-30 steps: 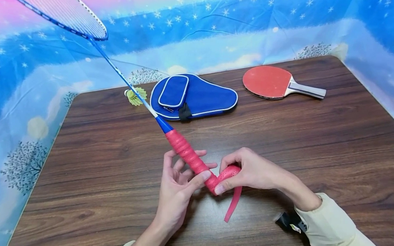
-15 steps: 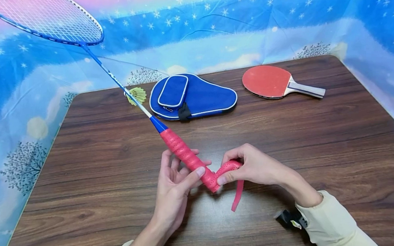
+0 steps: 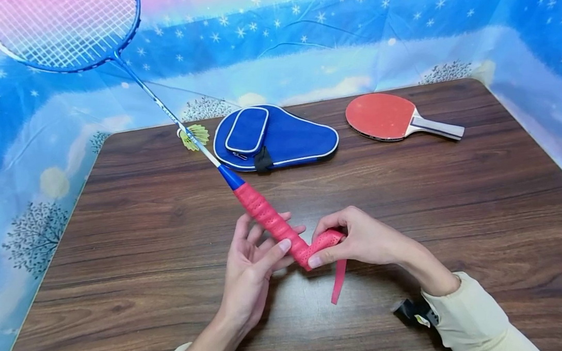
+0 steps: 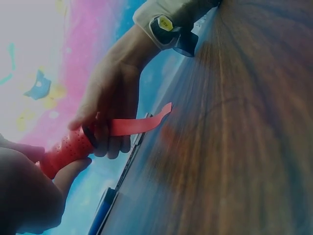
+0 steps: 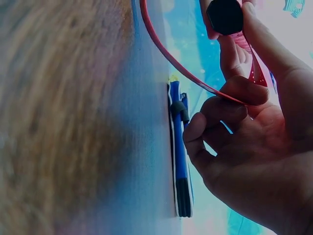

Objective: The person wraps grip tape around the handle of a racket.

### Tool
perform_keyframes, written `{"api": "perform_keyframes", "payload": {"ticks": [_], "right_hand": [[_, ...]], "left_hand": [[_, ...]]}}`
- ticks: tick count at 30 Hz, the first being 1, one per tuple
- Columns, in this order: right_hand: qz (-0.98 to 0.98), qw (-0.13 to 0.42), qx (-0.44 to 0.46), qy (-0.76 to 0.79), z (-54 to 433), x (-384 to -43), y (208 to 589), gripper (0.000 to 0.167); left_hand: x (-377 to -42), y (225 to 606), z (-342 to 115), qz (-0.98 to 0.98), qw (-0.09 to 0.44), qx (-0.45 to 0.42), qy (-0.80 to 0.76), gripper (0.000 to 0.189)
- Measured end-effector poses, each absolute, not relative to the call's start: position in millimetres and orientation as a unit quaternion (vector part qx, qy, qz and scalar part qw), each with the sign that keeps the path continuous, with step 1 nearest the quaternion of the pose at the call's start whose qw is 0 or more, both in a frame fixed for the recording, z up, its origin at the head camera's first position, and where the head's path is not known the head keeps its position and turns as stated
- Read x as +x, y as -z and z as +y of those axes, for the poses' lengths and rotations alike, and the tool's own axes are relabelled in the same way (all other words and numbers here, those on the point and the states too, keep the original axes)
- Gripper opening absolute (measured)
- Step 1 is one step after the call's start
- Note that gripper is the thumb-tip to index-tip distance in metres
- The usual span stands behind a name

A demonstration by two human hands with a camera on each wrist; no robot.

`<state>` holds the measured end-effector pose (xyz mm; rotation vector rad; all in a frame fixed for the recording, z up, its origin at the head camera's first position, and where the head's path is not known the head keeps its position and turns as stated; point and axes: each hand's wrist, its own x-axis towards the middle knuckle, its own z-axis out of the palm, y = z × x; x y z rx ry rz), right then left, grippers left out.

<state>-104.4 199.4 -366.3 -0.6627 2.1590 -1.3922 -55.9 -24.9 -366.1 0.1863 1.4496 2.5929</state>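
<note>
A blue badminton racket [image 3: 149,91] slants across the head view, its strung head at the upper left. Red perforated grip tape [image 3: 339,281] winds round its handle [image 3: 266,216]. My left hand [image 3: 249,283] holds the lower handle between thumb and fingers. At the handle's end, my right hand [image 3: 367,238] pinches the tape where it leaves the handle. A loose tail of tape [image 4: 137,127] hangs below the right fingers in the left wrist view. The right wrist view shows the dark butt cap [image 5: 225,17] and the tape strip [image 5: 178,66] running through the right fingers.
On the wooden table [image 3: 143,253], a blue paddle case [image 3: 296,134] with a small pocket lies beyond the hands. A yellow-green shuttlecock [image 3: 196,137] is left of it, behind the racket shaft. A red table tennis paddle [image 3: 382,117] lies at the back right.
The racket has turned about its handle, so its strung face now shows more broadly. Its head swung slightly left. The right hand rose a little, still pinching the tape, and the loose tail shifted right.
</note>
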Motion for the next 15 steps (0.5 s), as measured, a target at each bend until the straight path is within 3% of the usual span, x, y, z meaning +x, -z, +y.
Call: {"api": "perform_keyframes", "payload": {"ticks": [15], "right_hand": [[0.797, 0.225, -0.21, 0.52, 200.6, -103.8, 364.8, 0.037]], "left_hand": [[-54.0, 363.3, -21.1, 0.534, 0.064, 0.045, -0.842, 0.071]]}}
